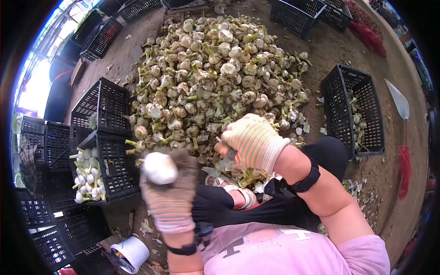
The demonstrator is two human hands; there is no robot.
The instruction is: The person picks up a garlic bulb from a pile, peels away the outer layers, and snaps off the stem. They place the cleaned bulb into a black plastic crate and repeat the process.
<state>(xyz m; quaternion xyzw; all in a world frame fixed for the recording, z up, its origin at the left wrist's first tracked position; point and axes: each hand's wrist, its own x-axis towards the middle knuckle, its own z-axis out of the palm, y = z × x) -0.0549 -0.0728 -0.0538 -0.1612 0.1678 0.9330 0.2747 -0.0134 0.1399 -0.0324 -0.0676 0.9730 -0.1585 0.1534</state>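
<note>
My left hand [173, 197], in a striped knit glove dirty at the fingers, grips a peeled white garlic bulb [160, 168]; both are blurred by motion. My right hand [253, 140], also gloved, is closed around a small tool with an orange and black handle [225, 150]. Its working end cannot be made out. Beyond both hands rises a large heap of dirt-stained garlic bulbs [201, 78] with cut stems. To the left of my left hand, cleaned white garlic bulbs [88, 174] lie in a black crate [120, 160].
Another black crate [353, 110] at the right holds some garlic and stalks. Empty-looking black crates [50, 192] are stacked at the far left. A white bucket [133, 253] lies at the lower left. A long-handled white scoop [398, 98] and red netting [404, 172] are far right.
</note>
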